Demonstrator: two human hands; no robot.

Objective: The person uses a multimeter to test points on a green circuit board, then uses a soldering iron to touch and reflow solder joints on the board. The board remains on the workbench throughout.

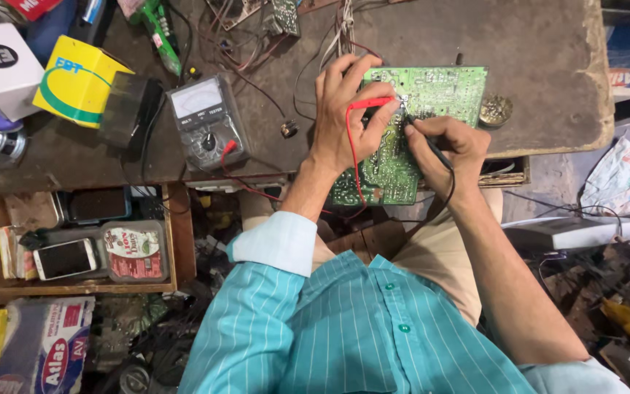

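The left hand (344, 117) lies spread over the green circuit board (432, 95), its fingers pinched together on a red test probe (372, 103) whose tip meets the board near its middle. The right hand (446, 146) is closed around a black test probe (421, 135), held like a pen, with its tip touching the board just beside the red one. The board rests at the front edge of the worn brown counter (548, 58), partly overhanging toward the person's lap. Red and black leads run from the probes to an analogue multimeter (205, 120) lying to the left of the board. Just right of the board sits a small round tin (495, 109). Further left of the multimeter stand a yellow box (74, 80) and a white box (1, 66). Below the counter, left of the board, an open wooden drawer (173, 241) holds a white phone (65, 258)
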